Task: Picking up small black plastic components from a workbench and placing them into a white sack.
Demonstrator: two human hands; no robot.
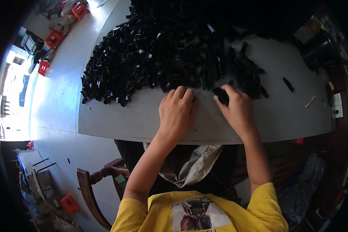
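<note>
Black part (221, 96) pinched in right hand (237, 110), left hand (178, 110) resting on table (143, 120) (palm down)

red stools (54, 38) | wooden chair (89, 189) | wall socket (337, 105) | grey sack (195, 164)

A heap of small parts (162, 58) lies on the table (116, 120), behind both hands.

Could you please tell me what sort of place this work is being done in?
Probably a small workshop for hand assembly or sorting: a big pile of black parts covers a plain worktable, the right hand holds one, and red stools stand on the floor.
</note>
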